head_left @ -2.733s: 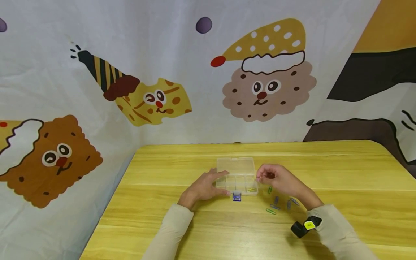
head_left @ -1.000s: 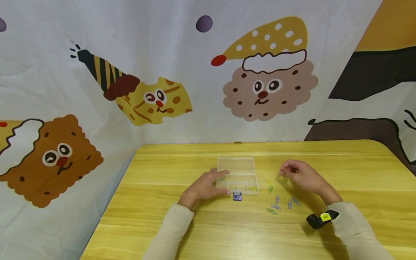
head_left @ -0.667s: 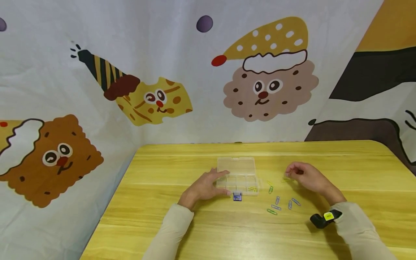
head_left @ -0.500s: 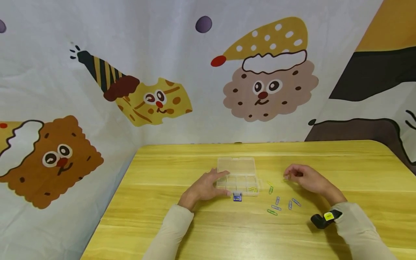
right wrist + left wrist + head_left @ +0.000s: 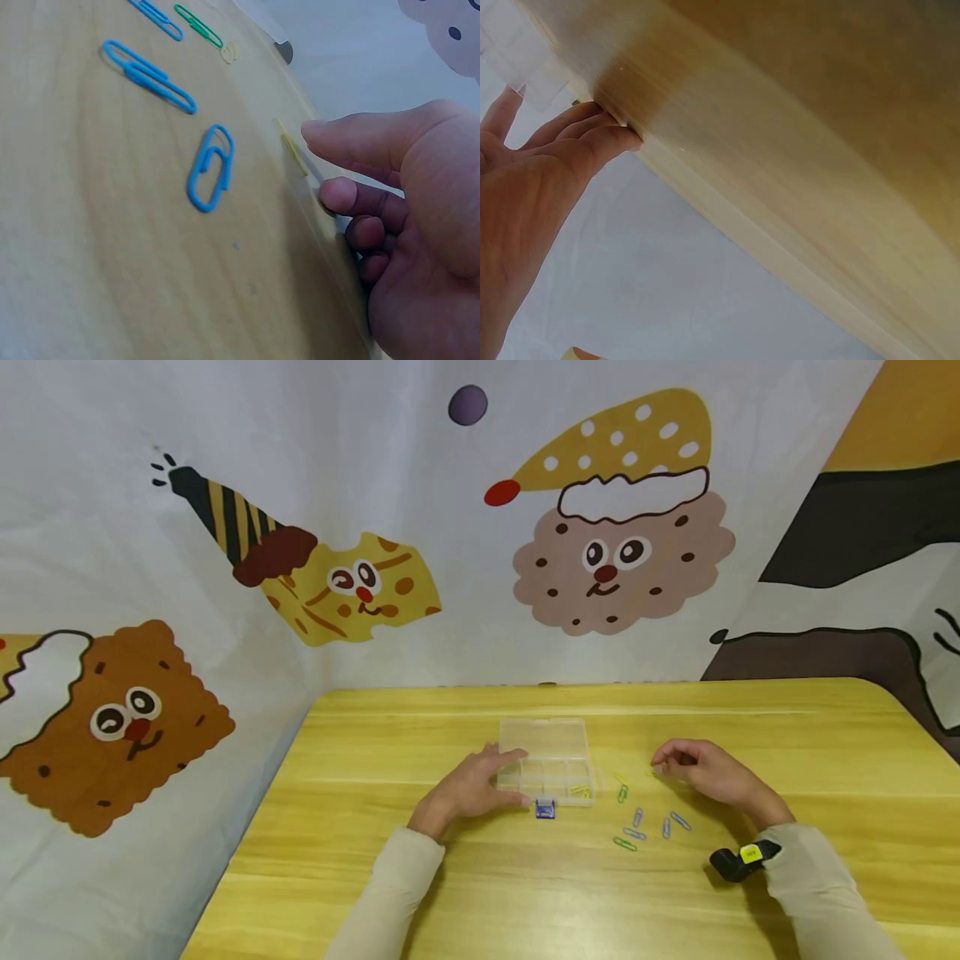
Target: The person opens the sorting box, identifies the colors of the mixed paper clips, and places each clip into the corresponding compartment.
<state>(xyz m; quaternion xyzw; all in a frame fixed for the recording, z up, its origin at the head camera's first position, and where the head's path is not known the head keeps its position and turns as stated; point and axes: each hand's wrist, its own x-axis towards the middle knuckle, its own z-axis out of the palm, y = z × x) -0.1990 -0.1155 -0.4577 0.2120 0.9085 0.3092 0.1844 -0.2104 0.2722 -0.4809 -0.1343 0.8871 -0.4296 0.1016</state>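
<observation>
A clear plastic compartment box (image 5: 555, 768) lies with its lid raised back, a blue clasp (image 5: 545, 810) at its front and yellow paper clips (image 5: 581, 792) in its front right compartment. My left hand (image 5: 476, 785) grips the box's left end, thumb at the front and index finger across the hinge side. To the right, my right hand (image 5: 701, 768) hovers low over a yellow paper clip (image 5: 294, 154). In the right wrist view, thumb and index finger stand apart beside that clip, the other fingers curled in.
Between the box and my right hand lie another yellow clip (image 5: 621, 778), green paper clips (image 5: 625, 843) and several blue paper clips (image 5: 635, 833). A printed cloth (image 5: 480, 568) hangs behind the wooden table (image 5: 525, 893).
My right hand has moved right from beside the box to a yellow paper clip farther over. More yellow shows in the front right compartment than before. The left hand keeps its place.
</observation>
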